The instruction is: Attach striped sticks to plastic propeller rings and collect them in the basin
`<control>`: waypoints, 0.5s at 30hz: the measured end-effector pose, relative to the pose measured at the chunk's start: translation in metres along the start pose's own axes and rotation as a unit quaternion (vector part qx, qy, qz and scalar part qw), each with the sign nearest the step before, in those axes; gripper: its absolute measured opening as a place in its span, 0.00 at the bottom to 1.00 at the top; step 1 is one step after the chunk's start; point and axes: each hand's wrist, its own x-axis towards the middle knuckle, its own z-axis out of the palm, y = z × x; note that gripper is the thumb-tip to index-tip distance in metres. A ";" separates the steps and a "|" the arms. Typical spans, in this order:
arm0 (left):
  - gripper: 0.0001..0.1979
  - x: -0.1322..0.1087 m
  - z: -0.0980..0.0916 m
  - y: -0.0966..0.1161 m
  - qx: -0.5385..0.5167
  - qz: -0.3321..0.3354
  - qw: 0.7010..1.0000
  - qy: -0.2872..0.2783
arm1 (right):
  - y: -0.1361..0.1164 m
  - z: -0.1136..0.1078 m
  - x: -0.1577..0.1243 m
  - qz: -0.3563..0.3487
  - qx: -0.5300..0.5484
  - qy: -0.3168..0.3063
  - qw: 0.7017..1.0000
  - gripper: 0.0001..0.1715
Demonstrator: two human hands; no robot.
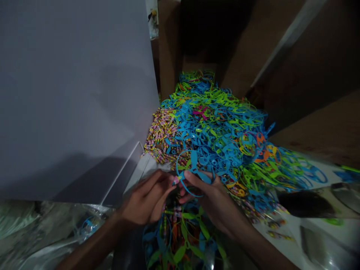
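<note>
My right hand [215, 198] pinches a blue ringed propeller [194, 160] between thumb and fingers. My left hand [146, 200] is closed on a small pink-and-yellow stick [176, 181], whose tip meets the propeller's rim near my right thumb. Whether the two are joined, I cannot tell. Beyond my hands lies a heap of blue and green ringed propellers [219, 142], with a few orange and magenta ones. A pile of similar pink-and-yellow sticks [161, 129] sits at its left. Below my wrists are more propellers [185, 243] and sticks, in dim light.
A large grey panel [73, 82] stands on the left. Brown cardboard walls [168, 48] rise behind the heap and to the right. Clear plastic [67, 236] lies at lower left. Loose sticks [278, 234] and a dark, blurred object [309, 202] are on the white surface at right.
</note>
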 end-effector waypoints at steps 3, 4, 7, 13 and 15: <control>0.13 0.006 -0.002 0.001 -0.010 0.010 0.999 -0.047 | -0.002 -0.002 -0.002 -0.033 -0.023 0.029 0.999 0.13; 0.13 0.008 -0.003 0.001 -0.016 0.015 0.998 -0.056 | -0.002 -0.002 -0.002 -0.039 -0.031 0.035 0.998 0.13; 0.15 0.011 -0.006 0.000 -0.017 0.025 0.998 -0.062 | -0.003 -0.004 -0.003 -0.049 -0.048 0.043 0.997 0.13; 0.13 0.006 -0.003 -0.002 -0.014 0.020 0.999 -0.047 | 0.000 -0.006 -0.006 -0.082 -0.104 0.098 0.986 0.13; 0.13 0.002 0.000 -0.002 0.011 0.027 1.000 -0.002 | 0.001 -0.006 -0.006 -0.077 -0.104 0.084 0.988 0.13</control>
